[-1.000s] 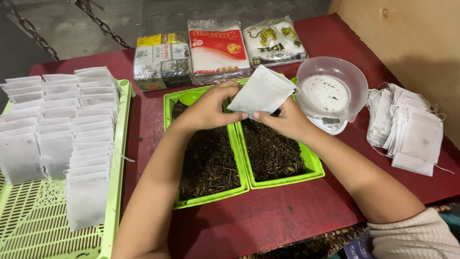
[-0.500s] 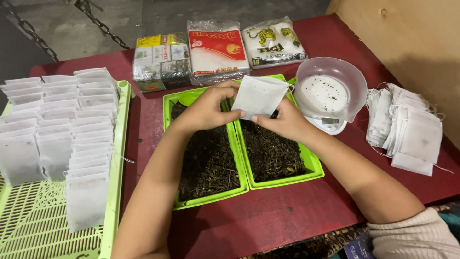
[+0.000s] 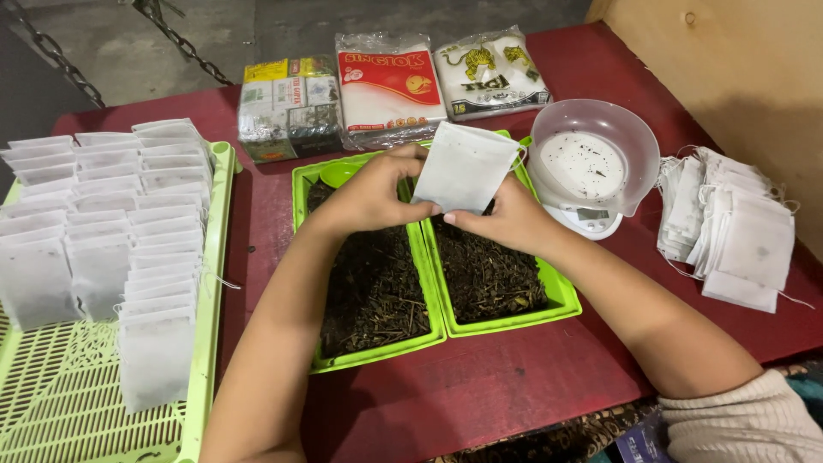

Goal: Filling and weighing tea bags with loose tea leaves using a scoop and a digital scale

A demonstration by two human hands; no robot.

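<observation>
Both my hands hold one white filter bag [image 3: 467, 165] upright over two green trays. My left hand [image 3: 373, 190] pinches its left edge and my right hand [image 3: 506, 219] grips its lower right corner. Below them the left green tray [image 3: 319, 360] and the right green tray [image 3: 561, 296] are each filled with dark loose tea leaves. A clear plastic bowl [image 3: 600, 146] flecked with tea bits sits tilted on a small white scale [image 3: 591, 221] just right of the bag.
A large green slotted tray [image 3: 206, 343] at the left holds several rows of filled white bags. A loose pile of empty white bags [image 3: 737, 231] lies at the far right. Three packets [image 3: 386, 81] of tea stand along the back of the red table [image 3: 480, 394].
The white bag has swung from lying flat and tilted to standing upright between my hands, and it has dropped slightly toward the trays.
</observation>
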